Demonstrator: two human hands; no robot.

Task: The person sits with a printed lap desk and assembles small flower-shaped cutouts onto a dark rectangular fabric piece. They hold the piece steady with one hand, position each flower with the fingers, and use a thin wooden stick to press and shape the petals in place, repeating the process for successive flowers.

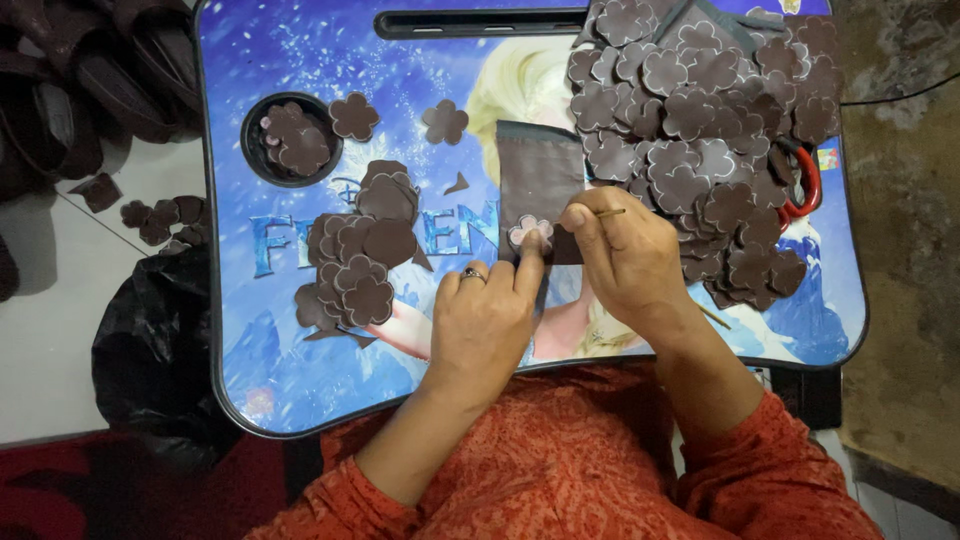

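- Sleeves of orange cloth lie nearest, with both hands over the blue picture-printed table (240, 330).
- Left hand (485, 320), a ring on one finger, presses its forefinger on a brown flower cutout (529, 233); other fingers curled, gripping nothing.
- Right hand (625, 262) pinches a thin stick (612, 212) between thumb and forefinger, just beside that cutout.
- Cutout lies on a dark cloth strip (540, 175) at the table's middle.
- Small pile of cutouts (358, 255) sits left of the hands.
- Farther right, a big heap of cutouts (700, 130) half covers red-handled scissors (806, 185).
- Round cup hole (290, 138) at far left holds more cutouts.
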